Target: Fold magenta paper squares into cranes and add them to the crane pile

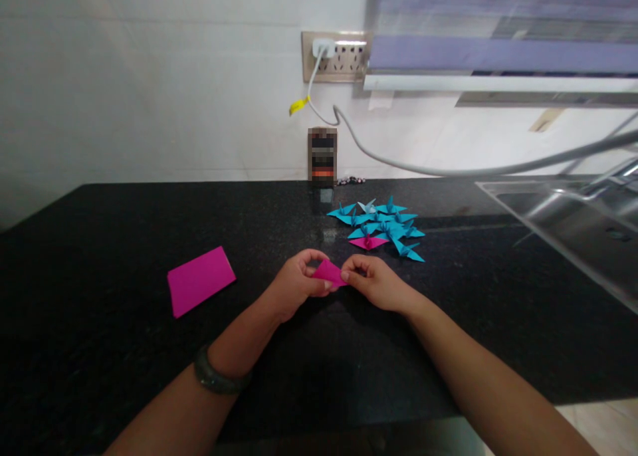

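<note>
Pinching the folded pink paper (329,271) between thumbs and fingers over the black counter (119,230), by its left end with the left hand (295,282), by its right tip with the right hand (373,282), longest from side to side.

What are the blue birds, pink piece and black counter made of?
Blue birds: matte paper, probably, with thin, creased, pointed wings.
Pink piece: likely matte paper too; it's thin, with crisp edges.
Black counter: polished stone, maybe; it's dark and shows reflections.
</note>
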{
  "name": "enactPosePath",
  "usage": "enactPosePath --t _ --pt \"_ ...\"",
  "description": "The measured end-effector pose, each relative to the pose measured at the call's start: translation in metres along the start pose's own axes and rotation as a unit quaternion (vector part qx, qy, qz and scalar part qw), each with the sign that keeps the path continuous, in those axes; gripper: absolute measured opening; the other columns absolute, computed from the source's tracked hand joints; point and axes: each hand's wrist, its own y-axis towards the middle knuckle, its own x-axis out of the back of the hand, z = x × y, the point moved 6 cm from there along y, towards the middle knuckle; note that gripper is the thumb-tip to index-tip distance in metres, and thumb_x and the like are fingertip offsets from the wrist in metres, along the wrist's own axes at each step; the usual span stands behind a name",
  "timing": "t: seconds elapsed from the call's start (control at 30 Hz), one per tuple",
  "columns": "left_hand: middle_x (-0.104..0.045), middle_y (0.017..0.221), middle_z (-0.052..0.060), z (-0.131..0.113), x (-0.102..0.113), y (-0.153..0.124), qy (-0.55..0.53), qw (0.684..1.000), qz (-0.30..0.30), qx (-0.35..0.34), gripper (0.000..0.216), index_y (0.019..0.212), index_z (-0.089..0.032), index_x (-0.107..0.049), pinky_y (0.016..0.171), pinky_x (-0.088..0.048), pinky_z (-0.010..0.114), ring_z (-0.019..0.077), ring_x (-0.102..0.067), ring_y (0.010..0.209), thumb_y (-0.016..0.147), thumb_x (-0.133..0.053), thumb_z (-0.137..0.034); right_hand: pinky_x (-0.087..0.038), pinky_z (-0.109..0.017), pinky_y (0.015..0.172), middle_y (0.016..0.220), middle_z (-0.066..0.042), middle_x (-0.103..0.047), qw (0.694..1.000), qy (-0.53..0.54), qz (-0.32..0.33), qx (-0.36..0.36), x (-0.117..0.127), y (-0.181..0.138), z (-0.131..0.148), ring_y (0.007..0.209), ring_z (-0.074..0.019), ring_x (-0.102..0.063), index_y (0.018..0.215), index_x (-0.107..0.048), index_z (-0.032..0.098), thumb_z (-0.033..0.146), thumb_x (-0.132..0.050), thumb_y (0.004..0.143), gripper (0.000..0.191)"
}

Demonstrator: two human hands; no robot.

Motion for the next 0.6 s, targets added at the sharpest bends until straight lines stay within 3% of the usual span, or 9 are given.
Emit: enactPosePath --t 0.33,0.47,0.6 --pt "-0.066 0.063 0.001 -0.002 0.004 0.001 -0.014 1.0 -0.015 -0.006 0.048 0.092 -0.015 -0.047 0.056 -0.047 0.022 0.0145 -0.063 0.059 0.052 -0.072 -0.01 -0.026 -0.023 0.05 0.055 0.002 -0.043 0.984 -0.159 -0.068 0.051 0.005 -0.001 0.003 0.053 -0.0098 -0.038 0.054 -0.042 0.018 0.033 -0.047 0.083 0.033" --pt "-0.066 0.065 0.001 -0.002 0.006 0.001 -0.028 0.999 -0.018 -0.011 0.048 0.092 -0.015 -0.046 0.057 -0.048 0.023 0.0149 -0.064 0.062 0.053 -0.073 -0.012 -0.023 -0.024 0.047 0.05 0.003 -0.036 0.984 -0.139 -0.103 0.032 0.01 0.0 -0.001 0.048 -0.0083 -0.033 0.048 -0.034 0.018 0.042 -0.044 0.083 0.043" --pt "-0.066 0.062 0.001 0.0 0.001 0.0 -0.027 1.0 -0.002 -0.006 0.045 0.092 -0.015 -0.046 0.056 -0.047 0.022 0.0136 -0.063 0.058 0.054 -0.07 -0.011 -0.029 -0.022 0.048 0.057 0.002 -0.045 0.992 -0.04 -0.117 0.021 0.009 -0.001 0.001 0.051 -0.009 -0.039 0.062 -0.049 0.017 0.043 -0.05 0.079 0.031"
